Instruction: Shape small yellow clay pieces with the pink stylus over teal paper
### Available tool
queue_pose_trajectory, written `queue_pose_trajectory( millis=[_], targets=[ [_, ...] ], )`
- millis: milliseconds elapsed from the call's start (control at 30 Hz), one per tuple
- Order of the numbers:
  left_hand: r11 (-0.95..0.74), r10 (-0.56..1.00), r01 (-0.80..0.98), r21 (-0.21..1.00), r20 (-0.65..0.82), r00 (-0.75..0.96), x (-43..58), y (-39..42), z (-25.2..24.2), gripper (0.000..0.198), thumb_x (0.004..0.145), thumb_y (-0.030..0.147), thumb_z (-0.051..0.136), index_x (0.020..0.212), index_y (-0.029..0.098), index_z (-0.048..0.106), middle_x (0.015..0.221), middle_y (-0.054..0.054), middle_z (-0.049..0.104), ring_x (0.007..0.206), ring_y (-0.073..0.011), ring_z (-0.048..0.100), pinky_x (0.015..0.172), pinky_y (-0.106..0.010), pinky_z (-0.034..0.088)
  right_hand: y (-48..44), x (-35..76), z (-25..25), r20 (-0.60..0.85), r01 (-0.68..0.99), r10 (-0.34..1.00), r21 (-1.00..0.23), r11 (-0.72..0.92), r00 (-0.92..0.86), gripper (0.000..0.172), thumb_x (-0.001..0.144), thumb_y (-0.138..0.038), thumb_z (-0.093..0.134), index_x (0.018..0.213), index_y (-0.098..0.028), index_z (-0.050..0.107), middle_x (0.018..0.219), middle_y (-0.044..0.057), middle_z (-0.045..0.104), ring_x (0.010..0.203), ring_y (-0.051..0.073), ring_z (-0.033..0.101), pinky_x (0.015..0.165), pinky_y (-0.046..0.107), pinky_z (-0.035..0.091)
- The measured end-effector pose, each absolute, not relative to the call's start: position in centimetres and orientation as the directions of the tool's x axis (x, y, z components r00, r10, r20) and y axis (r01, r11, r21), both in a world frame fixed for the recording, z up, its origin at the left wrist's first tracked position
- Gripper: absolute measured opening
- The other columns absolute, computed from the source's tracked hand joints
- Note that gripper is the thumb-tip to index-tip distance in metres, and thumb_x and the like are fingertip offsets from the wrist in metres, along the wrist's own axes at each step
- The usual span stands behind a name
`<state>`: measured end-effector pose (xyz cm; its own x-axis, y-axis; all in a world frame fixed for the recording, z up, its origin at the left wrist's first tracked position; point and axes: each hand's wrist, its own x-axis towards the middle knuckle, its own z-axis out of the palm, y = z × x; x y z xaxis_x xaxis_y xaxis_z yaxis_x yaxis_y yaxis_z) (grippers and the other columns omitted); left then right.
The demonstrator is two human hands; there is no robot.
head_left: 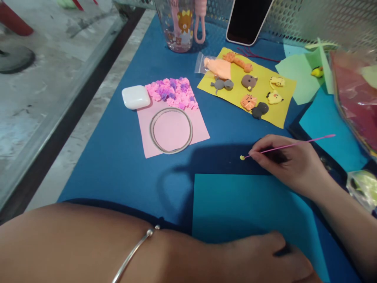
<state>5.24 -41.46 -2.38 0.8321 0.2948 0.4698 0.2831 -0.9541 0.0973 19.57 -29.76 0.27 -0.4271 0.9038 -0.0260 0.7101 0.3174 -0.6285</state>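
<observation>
My right hand (287, 163) pinches a thin pink stick (316, 139) between thumb and fingers. A tiny pale-yellow blob (242, 157) sits on its tip, just above the blue tabletop. At the bottom, my left hand (265, 255) reaches across a teal paper sheet (232, 204); its fingers are blurred and partly cut off, so what they hold is hidden. Beyond the right hand lies a yellow sheet (235, 96) bearing several small clay animals, among them an orange cat face (249, 102), a black figure (260, 110) and a yellow face (275, 98).
Pink paper (147, 141) carries a tape ring (150, 131) and pink-purple flower pieces (172, 92), beside a white case (136, 97). A clear cup (179, 37) and phone (249, 19) stand at the back. Green paper (294, 78) and a plastic bag (356, 90) lie right.
</observation>
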Motion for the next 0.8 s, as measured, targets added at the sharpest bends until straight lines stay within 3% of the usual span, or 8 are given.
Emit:
queue_pose_trajectory(
  millis=[800],
  targets=[
    [-0.942, 0.328, 0.313, 0.119, 0.521, 0.788, 5.51, -41.37, -2.28, 0.028, 0.092, 0.030, 0.041, 0.092, 0.041, 0.066, 0.111, 0.008, 0.064, 0.097, -0.0101, 0.057, 0.066, -0.023, 0.047, -29.67, 19.55, 0.01, 0.063, 0.666, 0.888, -0.637, 0.388, -0.456, 0.009, 0.083, -0.030, 0.061, 0.081, -0.022, 0.064, 0.080, 0.003, 0.069, 0.064, 0.015, 0.062, 0.048, 0.024, 0.045]
  ],
)
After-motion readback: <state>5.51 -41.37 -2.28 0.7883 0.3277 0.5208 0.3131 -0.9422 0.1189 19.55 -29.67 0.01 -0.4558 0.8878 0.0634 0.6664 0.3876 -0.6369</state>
